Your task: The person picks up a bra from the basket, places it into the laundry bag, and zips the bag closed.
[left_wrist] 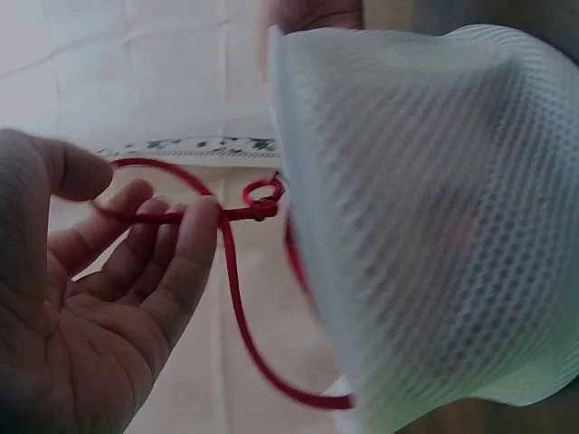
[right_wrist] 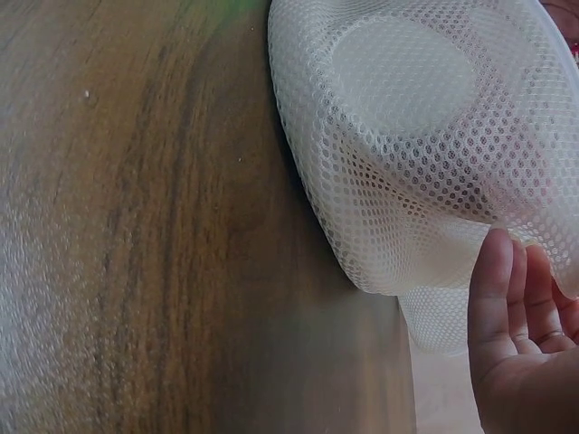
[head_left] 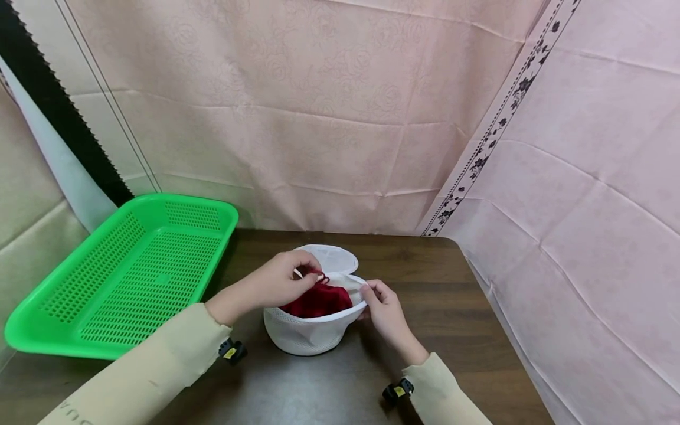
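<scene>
White mesh is what you are working with: a round mesh laundry bag (head_left: 313, 333) stands open on the dark wooden table (head_left: 451, 295), straight in front of you, with a dark red cloth pouch (head_left: 319, 301) lying inside it. Your left hand (head_left: 278, 282) hovers over the opening, its fingers (left_wrist: 185, 262) curled round the pouch's red drawstring cord (left_wrist: 231, 271), pinching it just beside the small knot. Your right hand (head_left: 385, 313) holds the bag's rim at the near right side, thumb over the edge and the other fingers (right_wrist: 511, 298) against the outer mesh.

What could go wrong, as I judge it: the cord is thin and held only at the fingertips, so a quick tug could let it slip, or drag the pouch against the mesh and catch on it. The bag is soft and light; if your right hand loosens, the rim may fold in and the whole bag may tip or slide on the smooth table.

Around you, the bag's round mesh lid (head_left: 332, 257) lies flipped back just behind the opening. A green perforated plastic tray (head_left: 133, 277) sits to the left, near the bag but apart from it. Pink patterned fabric (head_left: 329, 112) hangs behind and to the right.
</scene>
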Demonstrator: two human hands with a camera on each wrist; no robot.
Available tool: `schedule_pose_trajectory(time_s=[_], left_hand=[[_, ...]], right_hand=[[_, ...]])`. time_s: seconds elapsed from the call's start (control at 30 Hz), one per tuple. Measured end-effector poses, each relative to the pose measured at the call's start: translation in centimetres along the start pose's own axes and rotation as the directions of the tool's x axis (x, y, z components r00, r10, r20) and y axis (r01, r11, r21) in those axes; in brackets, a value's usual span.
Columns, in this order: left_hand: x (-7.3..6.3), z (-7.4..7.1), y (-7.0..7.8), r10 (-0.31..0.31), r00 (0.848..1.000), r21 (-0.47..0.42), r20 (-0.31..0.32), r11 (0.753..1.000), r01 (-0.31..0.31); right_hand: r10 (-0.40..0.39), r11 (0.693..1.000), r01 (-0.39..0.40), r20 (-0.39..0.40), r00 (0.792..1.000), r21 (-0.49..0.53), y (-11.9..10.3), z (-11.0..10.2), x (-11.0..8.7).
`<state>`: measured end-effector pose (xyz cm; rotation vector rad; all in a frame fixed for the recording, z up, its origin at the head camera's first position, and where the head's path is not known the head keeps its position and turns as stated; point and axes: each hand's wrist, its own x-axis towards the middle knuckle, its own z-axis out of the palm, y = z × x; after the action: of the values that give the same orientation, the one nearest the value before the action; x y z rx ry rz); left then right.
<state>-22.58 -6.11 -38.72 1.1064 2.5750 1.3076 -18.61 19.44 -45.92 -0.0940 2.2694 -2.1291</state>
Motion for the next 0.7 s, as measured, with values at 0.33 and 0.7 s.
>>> schedule_pose_trajectory(time_s=[0.33,0.7], left_hand=[[-0.7,2.4,-1.1,-0.011,0.955,0.072,0.295,0.997,-0.01],[-0.7,2.5,-1.4,-0.005,0.963,0.067,0.271,0.998,-0.013]], right_hand=[[-0.006,1.0,0.006,-0.013,1.0,-0.002,0.0,0.1,0.0],[-0.008,1.0,0.008,-0.015,1.0,-0.01,0.0,0.1,0.0]])
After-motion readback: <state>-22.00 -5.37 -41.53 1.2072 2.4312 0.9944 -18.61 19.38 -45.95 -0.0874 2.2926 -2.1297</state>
